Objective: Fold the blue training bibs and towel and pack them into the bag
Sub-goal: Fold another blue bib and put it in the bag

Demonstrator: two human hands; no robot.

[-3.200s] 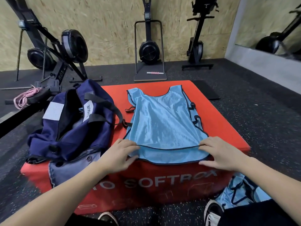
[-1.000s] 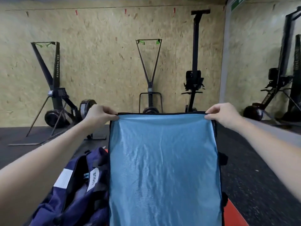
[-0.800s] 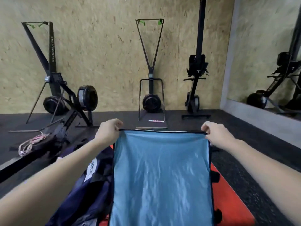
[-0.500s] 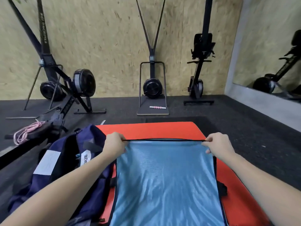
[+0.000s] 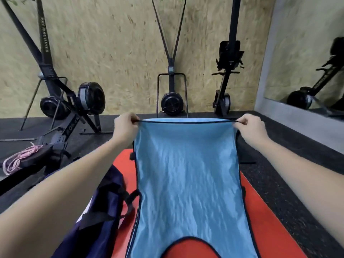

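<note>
A light blue training bib (image 5: 188, 183) with dark piping hangs stretched in the air over the red soft box (image 5: 270, 229). My left hand (image 5: 126, 125) pinches its upper left corner and my right hand (image 5: 251, 127) pinches its upper right corner, arms stretched forward. The bib's curved neck opening shows at the bottom, near me. The navy bag (image 5: 100, 216) lies on the box to the left of the bib, partly hidden by my left forearm. No towel is in view.
Rowing and ski machines (image 5: 173, 101) stand upright against the chipboard wall at the back. A pink rope (image 5: 20, 159) lies on equipment at the left. Dark speckled rubber floor surrounds the box. A mirror (image 5: 316, 71) is at the right.
The bib lay flat on the box at first; both hands lifted it by its hem. In the last half second the hem has risen off the box again, the bib hanging stretched.
</note>
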